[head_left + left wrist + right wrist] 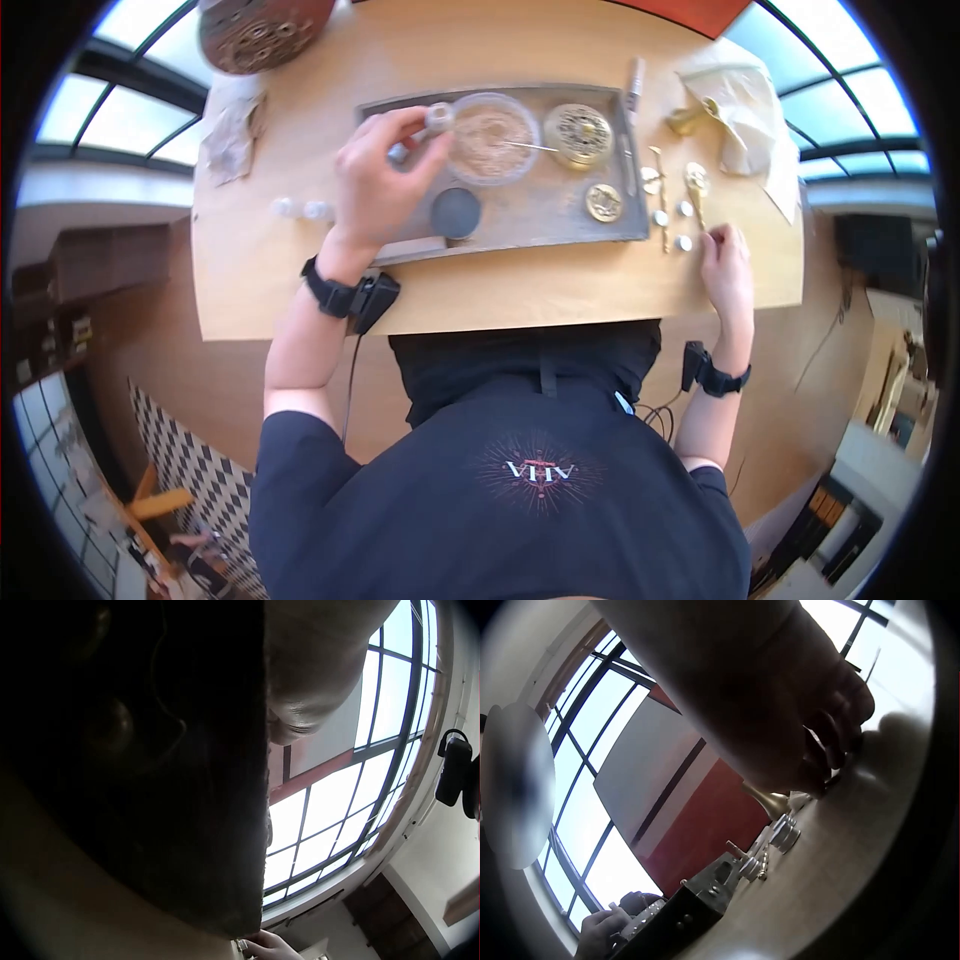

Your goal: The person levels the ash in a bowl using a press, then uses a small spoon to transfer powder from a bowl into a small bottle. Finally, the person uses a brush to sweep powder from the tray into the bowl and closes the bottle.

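Note:
My left hand (385, 180) is raised over the left part of a grey wooden tray (540, 230), gripping a small vial (438, 117) between thumb and fingers. Beside the vial is a clear round bowl (492, 140) of tan powder, with a thin metal stick (530, 147) across its right rim. My right hand (728, 265) rests on the table right of the tray, its fingers loosely bent, fingertips right at the handle end of a brass spoon (697, 182). In the left wrist view the tray's dark side hides most of the work.
On the tray are a pierced brass burner (580, 135), a brass disc (603, 202) and a dark round lid (456, 213). Two small vials (302, 209) lie left. Several small brass pieces, a crumpled cloth (735, 115) and a marker-like tube (636, 85) are at right. A brown pot (262, 35) stands far left.

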Demonstrator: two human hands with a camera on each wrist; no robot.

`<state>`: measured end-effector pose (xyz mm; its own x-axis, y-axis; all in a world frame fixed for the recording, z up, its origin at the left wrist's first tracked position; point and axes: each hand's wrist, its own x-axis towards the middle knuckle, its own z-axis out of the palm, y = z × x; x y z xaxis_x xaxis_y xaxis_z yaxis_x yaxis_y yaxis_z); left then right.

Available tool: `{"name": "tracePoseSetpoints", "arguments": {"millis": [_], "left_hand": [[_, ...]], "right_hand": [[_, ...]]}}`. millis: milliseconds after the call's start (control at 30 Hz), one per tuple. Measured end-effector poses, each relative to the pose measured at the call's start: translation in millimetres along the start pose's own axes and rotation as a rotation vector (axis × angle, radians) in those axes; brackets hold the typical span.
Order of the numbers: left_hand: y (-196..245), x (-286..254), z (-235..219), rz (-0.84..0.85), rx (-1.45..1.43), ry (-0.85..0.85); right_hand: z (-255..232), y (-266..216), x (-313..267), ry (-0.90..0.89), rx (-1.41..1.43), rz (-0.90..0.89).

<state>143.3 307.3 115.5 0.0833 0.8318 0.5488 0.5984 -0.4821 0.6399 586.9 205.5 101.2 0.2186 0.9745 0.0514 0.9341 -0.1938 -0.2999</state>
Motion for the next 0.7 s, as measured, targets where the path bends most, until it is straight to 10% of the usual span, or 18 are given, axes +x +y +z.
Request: {"name": "tracePoseSetpoints", "arguments": {"millis": [267, 400, 700], "left_hand": [[2.0, 1.8, -1.7, 0.03, -0.058, 0.038], [3.2, 2.3, -2.1, 0.044, -0.065, 0.043], [3.5, 3.0, -4.4, 0.085, -0.052, 0.055]], "right_hand": [[-40.6, -29.0, 0.5, -0.051, 0.397, 0.154], [-44.3, -86.1, 3.6, -0.031, 0.819, -0.107], [-12.8, -224.7, 24.4, 0.05, 0.455, -0.665]]}}
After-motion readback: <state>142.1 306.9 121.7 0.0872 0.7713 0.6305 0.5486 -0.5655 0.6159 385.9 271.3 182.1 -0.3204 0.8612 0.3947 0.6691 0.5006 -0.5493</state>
